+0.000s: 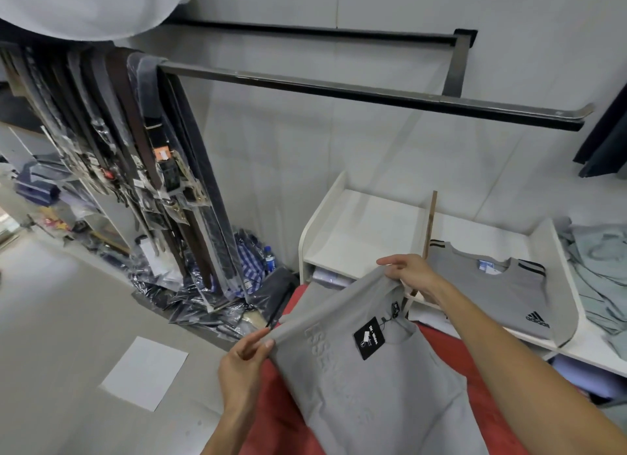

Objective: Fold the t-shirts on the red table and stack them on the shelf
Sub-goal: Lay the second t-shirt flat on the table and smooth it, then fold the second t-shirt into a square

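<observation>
A grey t-shirt [366,386] with raised lettering and a black hang tag [369,336] is held up over the red table [281,417]. My left hand [247,356] pinches its left sleeve edge. My right hand [409,273] grips the shoulder near the collar, higher and farther away. The shirt's lower part drapes onto the table. A folded grey t-shirt with black stripes and a logo [498,292] lies on the white shelf [359,230] in the right compartment.
A black clothes rail [339,88] crosses above the shelf. Belts and ties [142,149] hang at the left, with bagged goods on the floor below. A pile of pale green garments [600,275] sits at the far right. A white sheet [146,373] lies on the floor.
</observation>
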